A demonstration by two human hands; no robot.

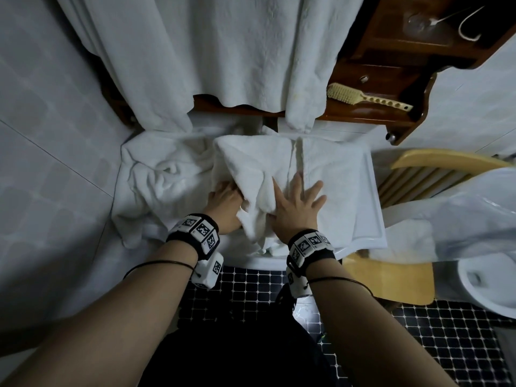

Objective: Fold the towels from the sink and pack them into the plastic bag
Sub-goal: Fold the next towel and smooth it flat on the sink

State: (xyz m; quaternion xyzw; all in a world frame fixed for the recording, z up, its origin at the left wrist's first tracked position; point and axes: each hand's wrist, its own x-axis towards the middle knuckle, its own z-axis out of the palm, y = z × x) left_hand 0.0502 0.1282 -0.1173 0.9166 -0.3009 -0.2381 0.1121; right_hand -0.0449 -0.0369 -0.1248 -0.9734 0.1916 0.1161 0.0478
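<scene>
A white towel (329, 166) lies partly folded over the sink (371, 233), its folded layers running across the basin top. My right hand (296, 208) lies flat on it with fingers spread, pressing the cloth down. My left hand (226, 205) grips a bunched fold of the same towel at its left edge, fingers tucked under the cloth. A second white towel (156, 180) lies crumpled at the sink's left side. A clear plastic bag (458, 216) sits on the wooden chair to the right.
Large white towels (223, 51) hang from a dark wooden shelf (385, 74) above the sink; a cream brush (368, 97) lies on it. A wooden chair (391, 280) and a white toilet (491, 280) stand at the right. Black mosaic floor (446, 344) lies below, tiled wall at left.
</scene>
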